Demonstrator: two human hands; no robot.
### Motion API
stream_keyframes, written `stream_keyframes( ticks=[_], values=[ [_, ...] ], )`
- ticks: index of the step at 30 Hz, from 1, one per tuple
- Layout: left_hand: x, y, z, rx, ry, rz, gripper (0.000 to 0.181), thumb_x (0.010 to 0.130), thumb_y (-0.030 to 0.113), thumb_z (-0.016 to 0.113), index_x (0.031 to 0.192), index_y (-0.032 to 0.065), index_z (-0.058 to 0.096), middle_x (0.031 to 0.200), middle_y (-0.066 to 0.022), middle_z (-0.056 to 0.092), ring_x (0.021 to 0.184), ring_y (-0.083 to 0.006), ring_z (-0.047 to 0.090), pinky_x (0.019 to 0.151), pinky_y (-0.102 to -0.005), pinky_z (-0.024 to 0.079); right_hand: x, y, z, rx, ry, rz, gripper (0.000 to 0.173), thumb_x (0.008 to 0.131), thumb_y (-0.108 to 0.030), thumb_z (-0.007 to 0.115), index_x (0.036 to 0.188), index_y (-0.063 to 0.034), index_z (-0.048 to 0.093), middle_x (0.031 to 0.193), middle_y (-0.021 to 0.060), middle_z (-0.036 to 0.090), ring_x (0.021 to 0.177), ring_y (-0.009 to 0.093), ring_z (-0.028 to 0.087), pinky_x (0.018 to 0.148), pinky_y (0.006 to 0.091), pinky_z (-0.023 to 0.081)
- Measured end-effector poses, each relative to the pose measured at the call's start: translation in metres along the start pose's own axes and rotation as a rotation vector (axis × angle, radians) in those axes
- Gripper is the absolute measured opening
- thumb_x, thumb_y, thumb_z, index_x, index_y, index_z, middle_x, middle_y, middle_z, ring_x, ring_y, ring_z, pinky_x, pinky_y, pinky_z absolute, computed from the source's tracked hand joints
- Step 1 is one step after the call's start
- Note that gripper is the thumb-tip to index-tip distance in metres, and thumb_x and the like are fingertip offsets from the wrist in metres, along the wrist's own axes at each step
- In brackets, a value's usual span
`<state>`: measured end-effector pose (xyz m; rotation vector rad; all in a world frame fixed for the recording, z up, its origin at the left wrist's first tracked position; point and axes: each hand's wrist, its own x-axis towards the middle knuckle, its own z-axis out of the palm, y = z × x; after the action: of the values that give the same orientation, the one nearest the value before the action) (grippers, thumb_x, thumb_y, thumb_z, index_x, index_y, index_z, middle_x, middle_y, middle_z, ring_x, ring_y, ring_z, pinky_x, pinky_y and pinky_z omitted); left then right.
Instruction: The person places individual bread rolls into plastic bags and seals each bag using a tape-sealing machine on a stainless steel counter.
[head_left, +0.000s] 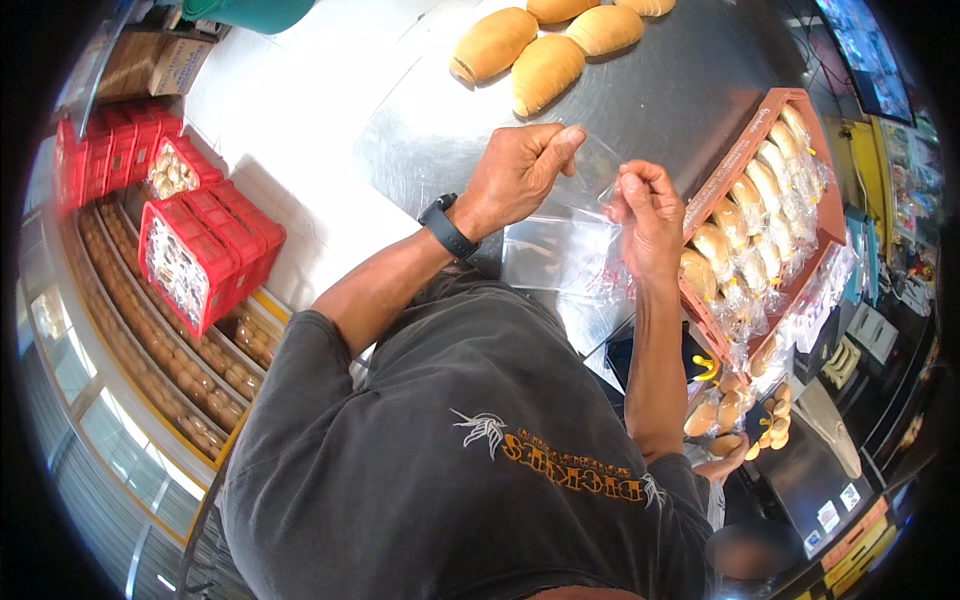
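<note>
My left hand (521, 176), with a black watch on its wrist, is raised over the steel table (420, 135), thumb pressed to its curled fingers. My right hand (646, 214) is a little to the right, thumb and fingertips pinched together. Thin clear plastic seems to stretch between both hands, probably a bag. Just below lies a stack of clear plastic bags (559, 251) with red printing, partly behind my right hand. Beyond my hands several unwrapped bread loaves (547, 73) rest on the table.
At the right stands a reddish-brown plastic crate (721, 176) of bagged bread. More bagged rolls (727, 405) lie below it, near another person's hand (724, 466). Red crates (217, 244) stand at left above shelves of rolls (180, 367). A monitor (870, 60) is upper right.
</note>
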<state>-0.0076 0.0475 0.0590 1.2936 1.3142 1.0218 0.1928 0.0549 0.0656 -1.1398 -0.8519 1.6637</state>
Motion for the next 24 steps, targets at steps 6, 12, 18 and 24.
stream_keyframes(
  ticks=[6, 12, 18, 24],
  values=[
    [0.015, -0.021, 0.011, -0.289, 0.19, 0.042, 0.02, 0.099, 0.021, 0.064, 0.094, 0.0032, 0.071, 0.073, 0.0017, 0.064, 0.062, -0.0057, 0.05, 0.058, -0.0226, 0.044, 0.02, 0.014, -0.016, -0.134, 0.007, 0.098, 0.012, 0.094, -0.014, 0.069, 0.094, -0.0027, 0.065, 0.073, -0.0005, 0.058, 0.059, 0.006, 0.05, 0.055, 0.0216, 0.042],
    [0.019, -0.027, -0.002, -0.174, 0.113, -0.112, 0.024, 0.099, 0.025, 0.065, 0.096, 0.0018, 0.071, 0.072, 0.0018, 0.062, 0.066, -0.0046, 0.052, 0.06, -0.0221, 0.042, 0.025, 0.031, -0.02, -0.081, 0.0, 0.062, 0.014, 0.093, -0.015, 0.071, 0.094, -0.0018, 0.067, 0.074, 0.0009, 0.061, 0.059, 0.007, 0.05, 0.055, 0.0211, 0.041],
    [0.029, -0.038, 0.007, -0.194, 0.275, -0.042, 0.027, 0.101, 0.027, 0.061, 0.094, 0.0022, 0.071, 0.068, 0.0038, 0.056, 0.063, -0.0043, 0.046, 0.057, -0.0232, 0.038, 0.03, 0.035, -0.019, -0.053, 0.082, 0.137, 0.016, 0.092, -0.017, 0.072, 0.096, -0.0017, 0.068, 0.072, 0.0002, 0.059, 0.059, 0.007, 0.049, 0.055, 0.0212, 0.041],
    [0.029, -0.039, 0.0, -0.185, 0.185, -0.066, 0.026, 0.099, 0.027, 0.064, 0.093, 0.0018, 0.07, 0.074, 0.0012, 0.064, 0.068, -0.0053, 0.053, 0.062, -0.0232, 0.044, 0.04, 0.036, -0.026, 0.003, 0.059, 0.242, 0.02, 0.093, -0.018, 0.072, 0.098, 0.0006, 0.068, 0.075, 0.0013, 0.06, 0.057, 0.005, 0.047, 0.055, 0.0226, 0.044]
  ],
)
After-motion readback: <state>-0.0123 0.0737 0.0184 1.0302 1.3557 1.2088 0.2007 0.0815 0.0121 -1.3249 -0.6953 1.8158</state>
